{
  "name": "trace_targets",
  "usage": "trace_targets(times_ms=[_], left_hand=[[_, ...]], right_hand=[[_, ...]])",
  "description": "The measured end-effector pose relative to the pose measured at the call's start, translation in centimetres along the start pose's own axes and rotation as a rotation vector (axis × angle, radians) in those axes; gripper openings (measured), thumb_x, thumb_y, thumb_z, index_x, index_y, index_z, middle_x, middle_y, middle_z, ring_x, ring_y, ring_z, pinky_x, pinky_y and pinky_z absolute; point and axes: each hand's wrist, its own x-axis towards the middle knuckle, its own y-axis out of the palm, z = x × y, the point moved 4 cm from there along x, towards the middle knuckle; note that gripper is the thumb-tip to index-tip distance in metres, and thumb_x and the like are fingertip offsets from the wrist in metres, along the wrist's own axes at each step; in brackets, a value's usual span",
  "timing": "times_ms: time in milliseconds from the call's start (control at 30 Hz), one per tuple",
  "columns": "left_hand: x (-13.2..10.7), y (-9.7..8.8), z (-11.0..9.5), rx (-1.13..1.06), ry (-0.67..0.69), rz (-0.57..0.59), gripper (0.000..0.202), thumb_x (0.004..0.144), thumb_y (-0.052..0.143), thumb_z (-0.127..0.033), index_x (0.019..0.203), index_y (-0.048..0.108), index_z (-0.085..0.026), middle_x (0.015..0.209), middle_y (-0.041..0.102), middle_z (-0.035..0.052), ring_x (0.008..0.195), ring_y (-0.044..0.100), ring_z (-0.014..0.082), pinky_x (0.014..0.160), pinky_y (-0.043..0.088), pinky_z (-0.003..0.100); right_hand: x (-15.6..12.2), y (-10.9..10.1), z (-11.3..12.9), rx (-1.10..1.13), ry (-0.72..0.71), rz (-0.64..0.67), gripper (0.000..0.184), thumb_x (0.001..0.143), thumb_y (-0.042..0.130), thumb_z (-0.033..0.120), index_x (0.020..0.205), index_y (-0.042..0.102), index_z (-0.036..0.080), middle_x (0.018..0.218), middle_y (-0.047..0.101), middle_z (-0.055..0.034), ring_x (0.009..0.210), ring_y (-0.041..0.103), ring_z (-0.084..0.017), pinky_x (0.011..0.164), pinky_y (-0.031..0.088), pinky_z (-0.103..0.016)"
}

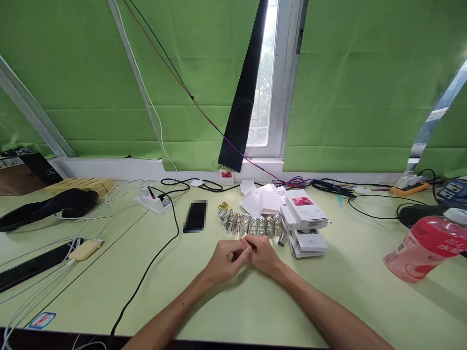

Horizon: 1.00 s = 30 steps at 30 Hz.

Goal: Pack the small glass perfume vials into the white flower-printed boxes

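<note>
My left hand (224,261) and my right hand (265,255) meet at the front of the table, the fingertips touching each other. Both have curled, closed fingers, and whatever may lie between them is hidden. Just beyond them runs a row of small shiny bottles (253,225) with metallic caps or wrapping, packed side by side. A small silver cylinder (281,240) lies at the row's right end, near my right hand. To the right, white boxes (306,210) are stacked, the upper one bearing a red picture. Folded white papers (255,201) spread behind the bottles.
A phone (195,216) lies left of the bottles, beside a black cable (160,253) crossing the table. A white power strip (155,201) sits farther left. At right stands a pink bottle (419,250). Coiled black cables (332,188) lie along the back.
</note>
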Motion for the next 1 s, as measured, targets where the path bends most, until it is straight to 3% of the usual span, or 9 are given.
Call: trace_targets(times_ms=[100, 167, 267, 367, 433, 600, 733, 833, 1000], left_hand=[[0.7, -0.5, -0.2, -0.008, -0.152, -0.021, 0.039, 0.097, 0.05, -0.032, 0.062, 0.059, -0.016, 0.057, 0.058, -0.0002, 0.055, 0.048, 0.0106, 0.055, 0.037, 0.023], [0.8, -0.7, -1.1, 0.005, -0.202, 0.067, 0.032, 0.096, 0.05, -0.032, 0.072, 0.065, -0.016, 0.063, 0.064, 0.0006, 0.058, 0.053, 0.0121, 0.055, 0.038, 0.022], [0.4, -1.3, -3.7, 0.148, -0.154, 0.206, 0.023, 0.095, 0.052, -0.03, 0.084, 0.069, -0.018, 0.077, 0.069, 0.0019, 0.065, 0.058, 0.0133, 0.06, 0.041, 0.023], [1.0, -2.4, -5.7, 0.208, -0.139, 0.21, 0.021, 0.096, 0.051, -0.032, 0.094, 0.069, -0.022, 0.081, 0.071, 0.0005, 0.068, 0.06, 0.0137, 0.061, 0.041, 0.023], [2.6, -3.0, -5.7, 0.238, -0.151, 0.204, 0.023, 0.096, 0.051, -0.034, 0.09, 0.07, -0.021, 0.077, 0.071, 0.0006, 0.067, 0.061, 0.0143, 0.062, 0.042, 0.024], [9.9, -4.4, -0.2, 0.475, -0.335, 0.119, 0.024, 0.094, 0.055, -0.034, 0.091, 0.072, -0.018, 0.085, 0.075, 0.006, 0.076, 0.066, 0.0197, 0.07, 0.045, 0.029], [15.0, -3.7, 5.3, 0.488, -0.426, 0.196, 0.019, 0.092, 0.062, -0.029, 0.088, 0.073, -0.013, 0.092, 0.074, 0.0114, 0.092, 0.067, 0.0246, 0.08, 0.052, 0.033], [17.2, -2.4, 8.3, 0.459, -0.5, 0.282, 0.034, 0.097, 0.061, -0.036, 0.124, 0.062, -0.016, 0.126, 0.064, 0.0102, 0.107, 0.065, 0.0232, 0.091, 0.057, 0.044], [18.5, -0.9, 11.6, 0.43, -0.615, 0.364, 0.036, 0.097, 0.062, -0.036, 0.128, 0.06, -0.017, 0.129, 0.062, 0.0112, 0.11, 0.065, 0.0238, 0.092, 0.057, 0.045]], right_hand=[[-0.1, 0.4, -0.5, 0.002, 0.02, 0.013, 0.029, 0.09, 0.047, 0.016, 0.061, 0.047, 0.02, 0.055, 0.053, 0.003, 0.051, 0.042, -0.01, 0.054, 0.03, -0.023], [-0.2, 0.6, -0.7, 0.005, 0.026, 0.033, 0.024, 0.085, 0.048, 0.012, 0.062, 0.051, 0.019, 0.057, 0.058, 0.0022, 0.053, 0.046, -0.01, 0.055, 0.032, -0.022], [-0.2, 0.7, -0.7, 0.013, 0.022, 0.085, 0.02, 0.08, 0.051, 0.011, 0.062, 0.053, 0.019, 0.06, 0.062, 0.0022, 0.055, 0.051, -0.011, 0.056, 0.035, -0.021], [-0.2, 0.9, -0.6, -0.003, 0.017, 0.123, 0.024, 0.084, 0.054, 0.016, 0.06, 0.053, 0.019, 0.06, 0.063, 0.002, 0.055, 0.052, -0.011, 0.056, 0.036, -0.022], [-0.2, 1.0, -0.5, -0.033, 0.025, 0.117, 0.032, 0.092, 0.051, 0.02, 0.059, 0.052, 0.019, 0.059, 0.061, 0.0009, 0.053, 0.05, -0.011, 0.056, 0.034, -0.023], [-0.3, 1.2, 0.0, -0.113, 0.009, 0.112, 0.045, 0.103, 0.042, 0.031, 0.06, 0.048, 0.02, 0.055, 0.053, 0.001, 0.052, 0.045, -0.012, 0.058, 0.028, -0.027], [-0.5, 1.3, 0.4, -0.144, -0.025, 0.132, 0.048, 0.105, 0.039, 0.036, 0.059, 0.041, 0.021, 0.055, 0.047, 0.0018, 0.054, 0.042, -0.012, 0.06, 0.025, -0.028], [-0.4, 1.3, 0.4, -0.152, -0.03, 0.136, 0.048, 0.105, 0.037, 0.037, 0.06, 0.037, 0.021, 0.055, 0.044, 0.0025, 0.053, 0.039, -0.011, 0.059, 0.024, -0.028], [-0.4, 1.5, 0.3, -0.16, -0.04, 0.136, 0.049, 0.105, 0.038, 0.036, 0.059, 0.035, 0.021, 0.055, 0.041, 0.0032, 0.053, 0.037, -0.011, 0.059, 0.023, -0.028]])
